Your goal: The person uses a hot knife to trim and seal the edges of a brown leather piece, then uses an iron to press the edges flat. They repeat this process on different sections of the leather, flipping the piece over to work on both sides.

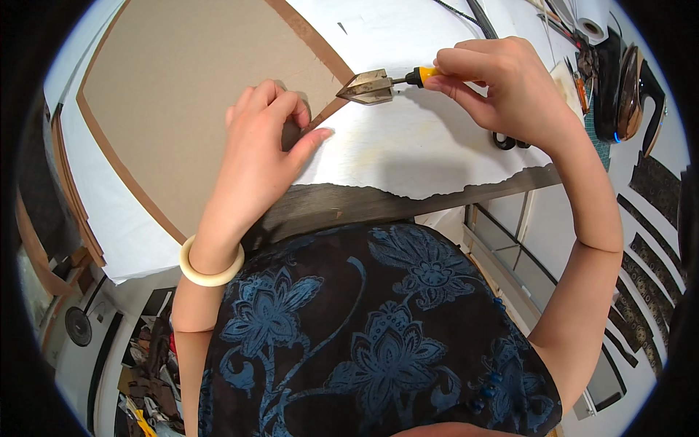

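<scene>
My right hand (502, 91) pinches the yellow and black handle of a hand tool (370, 88) with a flat, pointed, arrowhead-like metal head. Its tip meets the corner of a large tan panel (196, 65) that has a brown border along its edges. Most of the handle is hidden in the fingers. My left hand (263, 135) rests on the panel near that corner, fingers curled down and thumb stretched out apart from them over the white sheet. A cream bangle (211, 273) circles the left wrist.
White paper (429, 131) with a torn front edge covers the table, whose dark wooden front edge (342, 207) shows. Black scissor handles (504, 140) lie beneath my right hand. Right of them stands an iron (630, 87); a white roll (591, 28) lies at the back right. Dark patterned strips (644, 291) are further right.
</scene>
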`<action>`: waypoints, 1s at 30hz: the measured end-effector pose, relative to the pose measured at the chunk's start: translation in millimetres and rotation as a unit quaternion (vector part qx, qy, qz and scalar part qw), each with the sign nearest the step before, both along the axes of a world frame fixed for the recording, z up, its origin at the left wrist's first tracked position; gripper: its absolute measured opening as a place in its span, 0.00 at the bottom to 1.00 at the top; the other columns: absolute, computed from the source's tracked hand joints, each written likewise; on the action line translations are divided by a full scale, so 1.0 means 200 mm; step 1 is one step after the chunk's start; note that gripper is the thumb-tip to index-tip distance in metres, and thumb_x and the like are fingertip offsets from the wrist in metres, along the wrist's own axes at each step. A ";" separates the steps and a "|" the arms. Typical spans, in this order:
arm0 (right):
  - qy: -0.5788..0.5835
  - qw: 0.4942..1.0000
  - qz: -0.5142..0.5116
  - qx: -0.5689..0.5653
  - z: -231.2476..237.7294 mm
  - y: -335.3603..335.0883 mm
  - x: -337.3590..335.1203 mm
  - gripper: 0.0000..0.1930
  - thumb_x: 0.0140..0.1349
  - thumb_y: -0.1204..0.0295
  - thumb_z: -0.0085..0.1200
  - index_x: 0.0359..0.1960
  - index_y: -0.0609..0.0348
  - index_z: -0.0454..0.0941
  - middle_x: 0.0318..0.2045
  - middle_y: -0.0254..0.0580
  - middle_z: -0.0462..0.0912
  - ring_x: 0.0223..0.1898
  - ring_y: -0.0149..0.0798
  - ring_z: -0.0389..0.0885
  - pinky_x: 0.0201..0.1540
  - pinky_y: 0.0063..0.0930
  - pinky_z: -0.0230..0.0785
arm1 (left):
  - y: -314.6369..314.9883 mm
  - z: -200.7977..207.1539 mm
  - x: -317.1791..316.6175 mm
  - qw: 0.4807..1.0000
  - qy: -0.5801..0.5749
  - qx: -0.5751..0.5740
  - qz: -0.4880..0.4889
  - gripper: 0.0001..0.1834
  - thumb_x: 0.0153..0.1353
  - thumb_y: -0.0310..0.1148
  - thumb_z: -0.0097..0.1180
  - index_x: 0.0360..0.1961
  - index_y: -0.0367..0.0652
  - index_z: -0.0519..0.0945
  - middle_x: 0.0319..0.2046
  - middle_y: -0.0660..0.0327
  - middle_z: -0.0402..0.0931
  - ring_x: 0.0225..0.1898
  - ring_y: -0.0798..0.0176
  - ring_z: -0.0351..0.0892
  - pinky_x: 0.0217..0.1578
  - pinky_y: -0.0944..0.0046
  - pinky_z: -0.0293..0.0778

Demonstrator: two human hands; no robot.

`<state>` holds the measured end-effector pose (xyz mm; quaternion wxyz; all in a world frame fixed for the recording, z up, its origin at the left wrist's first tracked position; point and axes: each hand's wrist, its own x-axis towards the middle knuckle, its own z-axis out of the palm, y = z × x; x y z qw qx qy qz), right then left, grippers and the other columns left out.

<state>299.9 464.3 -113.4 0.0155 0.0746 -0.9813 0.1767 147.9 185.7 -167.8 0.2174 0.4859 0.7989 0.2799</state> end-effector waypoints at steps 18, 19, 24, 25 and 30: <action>0.026 0.998 0.060 0.015 0.00 0.07 -0.08 0.13 0.68 0.63 0.68 0.30 0.54 0.79 0.20 0.36 0.79 0.21 0.41 0.77 0.25 0.35 0.65 | -0.01 -0.05 0.00 0.998 -0.031 0.022 0.045 0.10 0.66 0.32 0.67 0.30 0.40 0.80 0.32 0.60 0.72 0.41 0.55 0.71 0.52 0.55 0.63; 0.020 0.998 0.063 0.015 0.00 0.07 -0.09 0.13 0.68 0.63 0.68 0.30 0.55 0.79 0.20 0.36 0.79 0.21 0.41 0.77 0.25 0.35 0.65 | -0.01 -0.05 0.00 0.998 -0.031 0.023 0.046 0.10 0.66 0.32 0.67 0.30 0.40 0.80 0.32 0.60 0.72 0.41 0.55 0.71 0.52 0.55 0.63; -0.021 0.997 0.074 -0.008 -0.01 0.05 -0.11 0.12 0.66 0.70 0.70 0.29 0.59 0.79 0.20 0.40 0.77 0.21 0.42 0.75 0.23 0.32 0.64 | -0.01 -0.06 0.00 0.998 -0.026 0.028 0.047 0.10 0.65 0.32 0.67 0.30 0.40 0.81 0.32 0.61 0.72 0.40 0.54 0.71 0.51 0.54 0.64; -0.037 0.997 0.069 -0.007 0.01 0.05 -0.12 0.12 0.66 0.70 0.70 0.29 0.59 0.79 0.20 0.40 0.77 0.21 0.43 0.74 0.23 0.32 0.64 | -0.01 -0.06 0.00 0.998 -0.029 0.027 0.049 0.10 0.65 0.32 0.67 0.30 0.40 0.81 0.32 0.61 0.72 0.40 0.55 0.71 0.51 0.54 0.64; -0.039 0.998 0.036 -0.018 -0.01 0.08 -0.14 0.11 0.69 0.68 0.68 0.33 0.61 0.81 0.21 0.41 0.77 0.21 0.41 0.73 0.25 0.31 0.64 | -0.01 -0.07 0.00 0.998 -0.032 0.027 0.052 0.09 0.65 0.32 0.68 0.30 0.41 0.81 0.31 0.62 0.72 0.39 0.55 0.71 0.50 0.54 0.64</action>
